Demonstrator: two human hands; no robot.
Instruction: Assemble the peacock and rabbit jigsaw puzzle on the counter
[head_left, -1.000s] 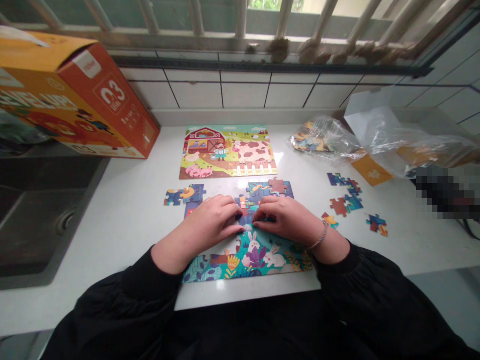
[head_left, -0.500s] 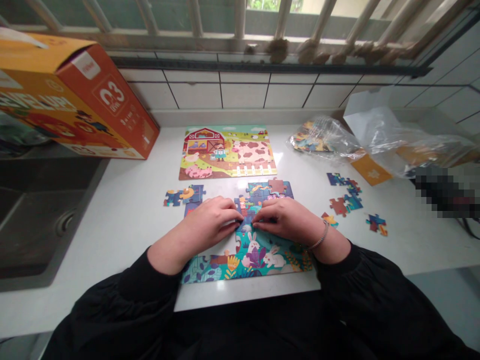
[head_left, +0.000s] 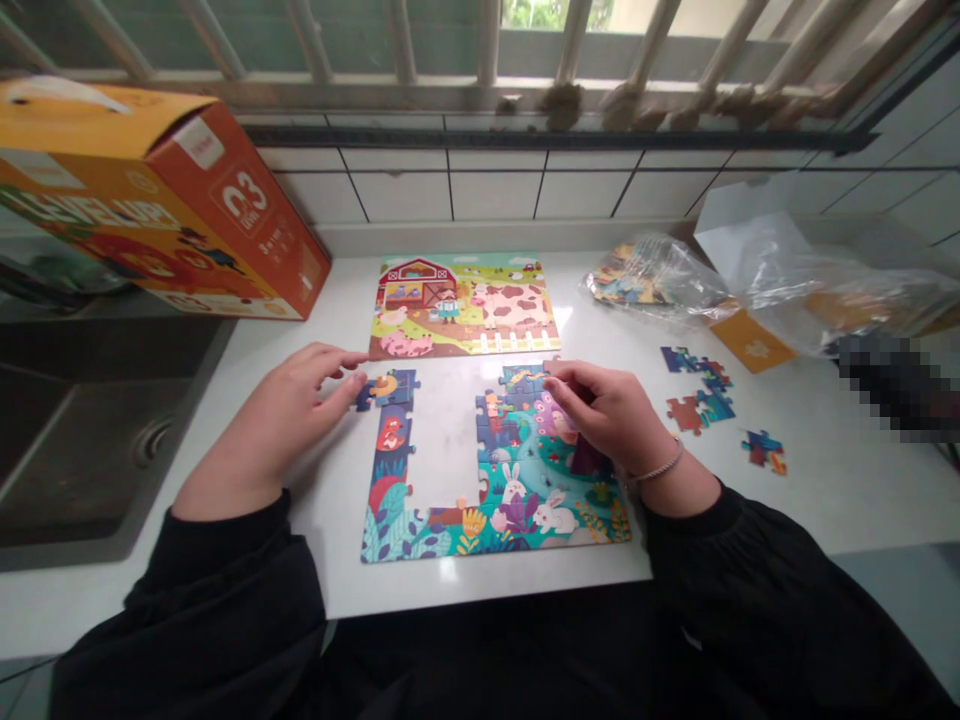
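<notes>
Puzzle (head_left: 517,515), part-joined: lay on tabletop (head_left: 712,510). Left hand (head_left: 289,420): fingers parted beside upper-left pieces (head_left: 397,387). Right hand (head_left: 619,415): narrowed at puzzle's top edge, grip indiscernible. Risk: sideways drag could have unseated joined pieces.

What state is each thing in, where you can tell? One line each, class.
Rabbit puzzle: part-built, gap left of centre
Farm puzzle: complete, flat
Right-side pieces: lying off the puzzle
Bag: crumpled, pieces inside, seal unclear
Box: upright, handle raised
Bracelet: worn on right wrist
</notes>
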